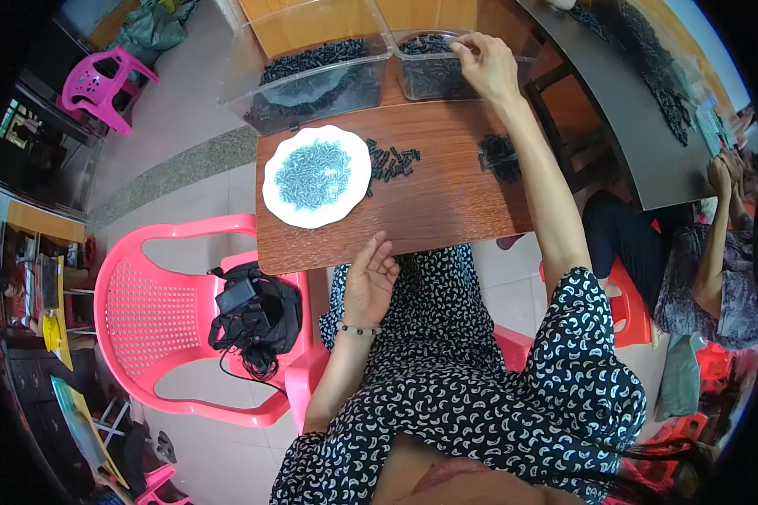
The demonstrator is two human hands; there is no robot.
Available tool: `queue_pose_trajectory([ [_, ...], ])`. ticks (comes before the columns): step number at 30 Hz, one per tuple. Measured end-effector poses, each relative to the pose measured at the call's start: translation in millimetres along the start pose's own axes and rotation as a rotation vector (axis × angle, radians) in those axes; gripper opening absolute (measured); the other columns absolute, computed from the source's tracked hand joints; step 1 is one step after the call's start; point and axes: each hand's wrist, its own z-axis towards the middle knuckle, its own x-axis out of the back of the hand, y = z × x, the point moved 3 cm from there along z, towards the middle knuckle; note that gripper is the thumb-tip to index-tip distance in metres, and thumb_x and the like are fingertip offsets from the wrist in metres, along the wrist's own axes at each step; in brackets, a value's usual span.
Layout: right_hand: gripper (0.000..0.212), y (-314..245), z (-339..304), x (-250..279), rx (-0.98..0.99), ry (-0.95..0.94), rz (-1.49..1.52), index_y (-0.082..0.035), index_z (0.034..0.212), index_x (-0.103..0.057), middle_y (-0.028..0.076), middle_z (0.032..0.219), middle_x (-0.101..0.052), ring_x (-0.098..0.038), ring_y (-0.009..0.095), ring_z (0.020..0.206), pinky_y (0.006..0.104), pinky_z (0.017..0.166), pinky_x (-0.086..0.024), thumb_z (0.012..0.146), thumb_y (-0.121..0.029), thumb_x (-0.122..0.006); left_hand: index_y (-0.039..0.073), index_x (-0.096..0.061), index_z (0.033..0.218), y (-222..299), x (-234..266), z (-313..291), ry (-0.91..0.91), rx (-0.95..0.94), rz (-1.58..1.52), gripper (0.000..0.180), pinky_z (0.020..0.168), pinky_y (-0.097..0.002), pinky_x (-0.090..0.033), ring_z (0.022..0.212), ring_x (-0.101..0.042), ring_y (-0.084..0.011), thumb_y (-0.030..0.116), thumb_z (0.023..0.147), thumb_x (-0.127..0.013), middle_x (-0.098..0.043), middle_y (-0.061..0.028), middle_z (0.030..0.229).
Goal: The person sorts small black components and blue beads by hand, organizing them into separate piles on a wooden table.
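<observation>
My right hand [488, 69] is stretched out over a small clear plastic bin [438, 87] of black pieces, at the far edge of the brown table. Its fingers are drawn together in a pinch; whatever may be between them is too small to make out. At the near table edge, my left hand [372, 282] rests palm up with loosely curled fingers and nothing in it. Ahead of it sits a white scalloped plate [271, 187] full of small clear pieces. Short black tubular pieces [394, 163] lie scattered right of the plate. Another dark pile [501, 158] is by my right forearm.
A larger clear bin [253, 108] with black pieces stands behind the plate. On my left, a pink chair [156, 311] carries a black bag [265, 316] with cables. To the right, a person [707, 269] sits by a dark table [640, 160] bearing more black pieces.
</observation>
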Motion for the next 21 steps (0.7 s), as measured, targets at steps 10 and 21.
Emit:
queue_pose_trajectory([
  [10, 0.012, -79.7, -100.4, -46.8, 0.345, -0.579, 0.278, -0.005, 0.091, -0.070, 0.009, 0.089, -0.066, -0.057, 0.027, 0.093, 0.0381, 0.087, -0.045, 0.080, -0.010, -0.068, 0.006, -0.061, 0.115, -1.3, -0.7, 2.4, 0.037, -0.002, 0.018, 0.026, 0.070, -0.0254, -0.049, 0.074, -0.059, -0.0106, 0.020, 0.093, -0.060, -0.069, -0.0035, 0.094],
  [21, 0.013, -67.6, -114.9, -76.6, 0.311, -0.597, 0.275, -0.005, 0.087, -0.071, 0.010, 0.088, -0.065, -0.056, 0.028, 0.093, 0.0386, 0.085, -0.043, 0.074, -0.006, -0.070, 0.005, -0.060, 0.116, -1.5, 0.1, 0.9, 0.058, -0.003, 0.027, 0.028, 0.071, -0.0248, -0.048, 0.074, -0.057, -0.0103, 0.021, 0.093, -0.059, -0.068, -0.0042, 0.095],
])
